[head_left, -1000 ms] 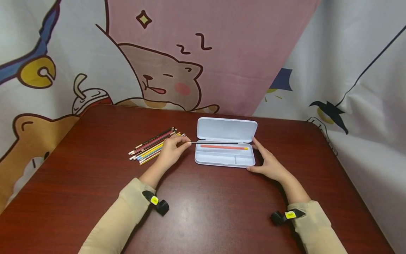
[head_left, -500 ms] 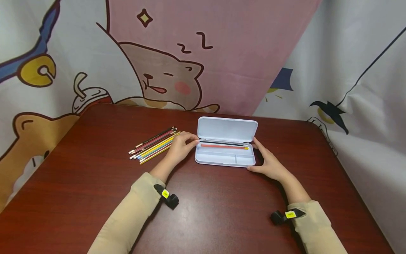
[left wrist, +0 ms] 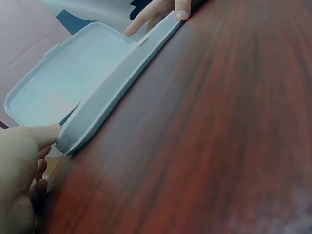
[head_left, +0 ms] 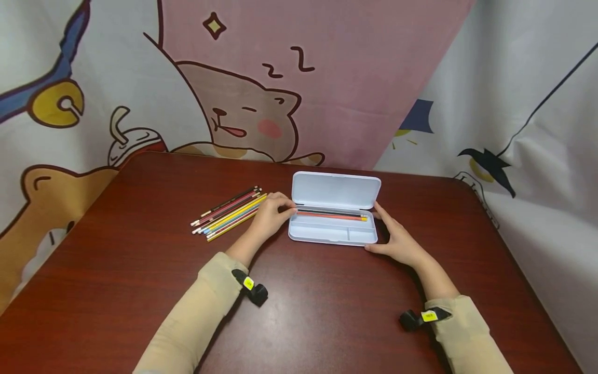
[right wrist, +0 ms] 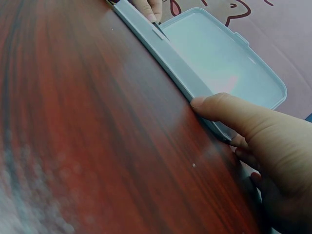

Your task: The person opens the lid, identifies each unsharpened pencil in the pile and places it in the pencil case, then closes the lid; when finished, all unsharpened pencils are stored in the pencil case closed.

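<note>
A white pencil case lies with its lid raised at the back. My left hand is at the case's left end, thumb and fingers pinching the end of a black pencil. The rest of that pencil lies along the back of the case, beside an orange pencil with a yellow end. At the other end, my right hand grips the case, thumb at the front corner and fingers reaching round behind. Several small compartments line the front of the case.
Left of the case, a loose bundle of pencils in yellow, red, black and other colours lies slantwise on the brown table. A printed cartoon curtain hangs behind the table's back edge.
My left hand has moved right to the case, bringing the black pencil down into it behind the orange one. My right hand has stayed at the case's right end.
</note>
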`<state>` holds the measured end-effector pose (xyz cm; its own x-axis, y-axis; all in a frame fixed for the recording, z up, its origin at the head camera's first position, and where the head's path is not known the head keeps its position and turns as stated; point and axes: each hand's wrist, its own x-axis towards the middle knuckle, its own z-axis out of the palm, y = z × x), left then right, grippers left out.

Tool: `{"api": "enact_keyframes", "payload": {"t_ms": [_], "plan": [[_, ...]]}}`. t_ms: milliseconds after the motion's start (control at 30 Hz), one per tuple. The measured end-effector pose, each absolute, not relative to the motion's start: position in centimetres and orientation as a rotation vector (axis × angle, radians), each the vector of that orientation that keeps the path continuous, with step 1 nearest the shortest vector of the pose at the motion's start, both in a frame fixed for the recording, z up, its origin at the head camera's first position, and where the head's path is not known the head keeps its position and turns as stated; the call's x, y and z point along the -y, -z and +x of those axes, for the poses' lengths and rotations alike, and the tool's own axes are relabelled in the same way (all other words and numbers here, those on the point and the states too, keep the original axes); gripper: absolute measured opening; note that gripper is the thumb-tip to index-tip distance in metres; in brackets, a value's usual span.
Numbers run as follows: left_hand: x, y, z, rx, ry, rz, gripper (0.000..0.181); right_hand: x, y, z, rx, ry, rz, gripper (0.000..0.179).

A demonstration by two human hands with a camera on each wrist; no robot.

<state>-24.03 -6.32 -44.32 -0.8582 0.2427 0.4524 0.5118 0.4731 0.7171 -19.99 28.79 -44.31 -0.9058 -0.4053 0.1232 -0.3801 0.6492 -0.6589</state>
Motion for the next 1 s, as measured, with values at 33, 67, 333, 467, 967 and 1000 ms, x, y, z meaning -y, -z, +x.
{"api": "enact_keyframes", "payload": {"t_ms": [33, 67, 333, 467, 967, 1000], "plan": [[6.3, 44.3, -24.0, 2.448, 1.333, -0.630, 0.006, -28.8, 44.3, -20.0, -2.823, 1.115, -0.674, 0.115], [6.2, 44.3, -24.1, 2.458, 1.333, -0.618, 0.006, -28.8, 44.3, -20.0, -2.824, 1.113, -0.676, 0.115], [5.8, 44.3, -24.2, 2.535, 1.306, -0.545, 0.007, -28.9, 44.5, -20.0, -2.828, 1.117, -0.678, 0.115], [5.9, 44.3, -24.2, 2.527, 1.314, -0.538, 0.006, -28.9, 44.5, -20.0, -2.831, 1.111, -0.680, 0.114], [6.5, 43.9, -22.6, 2.388, 1.515, -0.578, 0.013, -28.8, 44.5, -20.0, -2.811, 1.127, -0.670, 0.113], [6.7, 43.8, -22.4, 2.385, 1.523, -0.579, 0.014, -28.8, 44.5, -20.0, -2.811, 1.130, -0.668, 0.114]]}}
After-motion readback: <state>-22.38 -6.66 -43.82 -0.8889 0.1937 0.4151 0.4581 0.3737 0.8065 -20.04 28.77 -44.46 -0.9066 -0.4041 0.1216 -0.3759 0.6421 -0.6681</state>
